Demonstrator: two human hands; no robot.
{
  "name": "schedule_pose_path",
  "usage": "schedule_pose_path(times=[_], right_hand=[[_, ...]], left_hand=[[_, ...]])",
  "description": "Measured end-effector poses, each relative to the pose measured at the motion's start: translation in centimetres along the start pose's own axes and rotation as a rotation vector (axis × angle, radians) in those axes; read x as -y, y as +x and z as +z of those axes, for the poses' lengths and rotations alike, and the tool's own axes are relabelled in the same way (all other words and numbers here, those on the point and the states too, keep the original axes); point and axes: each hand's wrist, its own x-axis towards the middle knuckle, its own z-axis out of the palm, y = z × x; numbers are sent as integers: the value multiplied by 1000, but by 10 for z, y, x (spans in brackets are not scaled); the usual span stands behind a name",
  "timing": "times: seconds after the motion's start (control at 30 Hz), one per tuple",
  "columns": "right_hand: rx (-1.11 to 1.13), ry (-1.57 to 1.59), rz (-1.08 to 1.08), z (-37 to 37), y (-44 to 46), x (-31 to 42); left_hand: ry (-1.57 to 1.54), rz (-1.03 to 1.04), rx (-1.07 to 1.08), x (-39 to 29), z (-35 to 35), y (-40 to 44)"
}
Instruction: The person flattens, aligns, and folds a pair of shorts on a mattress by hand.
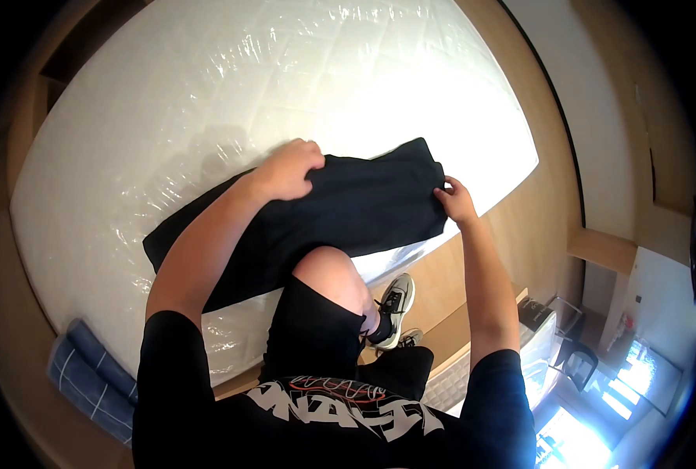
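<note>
A black garment (364, 195), folded into a long strip, lies across the plastic-covered mattress (207, 102). Whether it is a pair of trousers or something else I cannot make out. My left hand (289, 170) is on its far edge near the middle, fingers curled against the cloth and thumb bent over the top. At the right end, my right hand (457, 202) pinches the edge of the fabric between thumb and fingers. My left forearm crosses over the garment's left part and hides some of it. My bare knee (332, 277) presses close to the garment's near edge.
A folded blue cloth with white lines (94, 379) lies at the mattress's lower left corner. Wooden bed frame (532, 211) borders the mattress on the right. Further right are a chair (577, 364) and bright windows (575, 442). My shoe (397, 309) is below the mattress edge.
</note>
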Motion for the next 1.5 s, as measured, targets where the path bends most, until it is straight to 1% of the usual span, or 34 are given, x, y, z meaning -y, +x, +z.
schedule_pose_path(times=[0.03, 0.07, 0.17, 0.2, 0.3, 0.33, 0.37, 0.43, 0.5, 0.53, 0.57, 0.63, 0.67, 0.73, 0.77, 0.8, 0.83, 0.87, 0.9, 0.93, 0.97, 1.0, 1.03, 1.07, 1.1, 1.13, 1.23, 1.27, 1.37, 1.4, 1.43, 1.5], right_hand=[[22, -21, -2, 2, -2, 1], [4, 17, 69, 4, 0, 6], [-238, -137, -121, 16, -1, 29], [-239, -401, -347, 15, -6, 41], [-73, -797, -564, 26, -36, 93], [19, -845, -594, 29, -38, 95], [47, -879, -679, 32, -42, 99], [313, -1126, -491, 32, -39, 105], [331, -1230, -597, 26, -43, 102], [340, -1280, -650, 22, -46, 100], [351, -1264, -648, 17, -50, 98], [373, -1224, -642, 7, -65, 106], [443, -1253, -572, 5, -71, 115], [546, -1128, -403, 11, -69, 92], [599, -1059, -320, 13, -68, 80], [795, -861, 42, 19, -75, 108], [816, -789, 88, 25, -70, 105], [648, -917, -35, 34, -59, 99], [474, -1035, -157, 41, -47, 93], [193, -923, -439, 42, -40, 96], [115, -867, -493, 45, -26, 104], [-120, -767, -665, 52, -18, 101], [-121, -814, -646, 54, -7, 95], [-123, -859, -622, 56, 4, 88], [-124, -906, -594, 58, 11, 83], [-44, -1008, -508, 53, 8, 96], [-55, -1089, -768, 36, -9, 91], [-154, -1004, -1049, 26, -19, 80], [-164, -900, -1326, 6, -58, 67], [-155, -892, -1319, 4, -66, 61], [-103, -898, -1220, 4, -67, 49], [-1, -901, -1025, 10, -67, 27]], left_hand=[[22, 123, -39, -8, 0, -3], [25, 127, 21, -18, 1, -7], [124, 196, 143, -35, 8, -19], [118, 256, 59, -40, 11, -26], [176, 260, 94, -44, 14, -37], [198, 251, 73, -42, 16, -40], [225, 250, 60, -40, 15, -42], [282, 249, 33, -35, 10, -44], [435, 123, 11, -29, 2, -44], [482, 3, 68, -26, -3, -43], [544, -104, 152, -22, -6, -40], [547, -98, 175, -15, -10, -38], [456, 12, 145, -14, -11, -40], [267, 223, 88, -19, -17, -43], [280, 256, 157, -23, -18, -45], [294, 287, 228, -28, -19, -47], [312, 317, 300, -31, -19, -50], [322, 347, 313, -32, -19, -54], [325, 277, 330, -36, -18, -57], [329, 205, 344, -41, -19, -61], [335, 131, 353, -44, -21, -61], [273, -108, 431, -53, -24, -50], [248, -194, 214, -45, -9, -45], [238, -226, 62, -36, 4, -36], [225, -254, -90, -30, 12, -22], [262, -219, -182, -27, 14, -10], [428, -276, -307, -11, 35, 10], [448, -378, -191, -5, 41, 12], [199, -395, -43, 27, 39, 9], [102, -516, 23, 15, 26, 14], [144, -521, 9, 17, 22, 16], [102, -517, 82, 14, 7, 20]])
